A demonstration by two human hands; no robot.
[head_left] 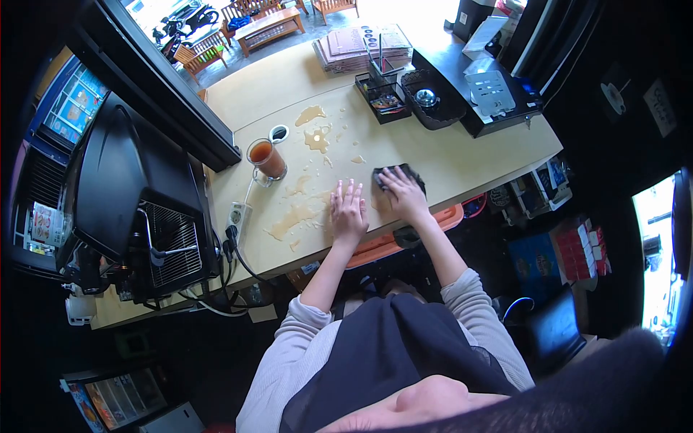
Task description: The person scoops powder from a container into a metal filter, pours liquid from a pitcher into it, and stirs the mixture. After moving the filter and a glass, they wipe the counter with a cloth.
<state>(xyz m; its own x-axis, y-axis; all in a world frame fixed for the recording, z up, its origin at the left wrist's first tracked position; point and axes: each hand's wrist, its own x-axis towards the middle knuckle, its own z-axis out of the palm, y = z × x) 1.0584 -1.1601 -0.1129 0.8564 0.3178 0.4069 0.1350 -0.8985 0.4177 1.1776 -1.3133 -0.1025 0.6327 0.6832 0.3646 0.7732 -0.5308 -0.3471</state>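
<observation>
Two hands are on the worktop [469, 162], by my count. State of each?

Left hand [349, 213]: flat, palm down, fingers spread, grasping nothing. It rests near the front edge, just beside the right end of the brown spill [289, 219].

And the other?

Right hand [401, 190]: laid open over a dark cloth [408, 173], fingers extended across it, pressing down and not clenched. Only the far edge of the cloth shows past the fingertips. Cloth and hand sit just right of the left hand; the two hands are close but apart.

Extent of the spill?

Several patches. The largest lies near the front edge and reaches toward the left hand. Smaller puddles lie farther back, toward the middle of the worktop. Whether the surface under the cloth is wet, I cannot tell.

Items standing nearby?

One glass [267, 159] of reddish-brown drink, upright, at the left of the spill. One white power strip [236, 215] near the left edge, just beside the wet patch, with a black plug seated in it. Behind the glass is a small round dish [279, 133]. At the back stand a black wire caddy [382, 94] and, touching it on the right, a black tray [451, 112] holding a bell [427, 97].

Below the worktop?

An orange bin [444, 216] shows under the front edge, beneath the right forearm.
</observation>
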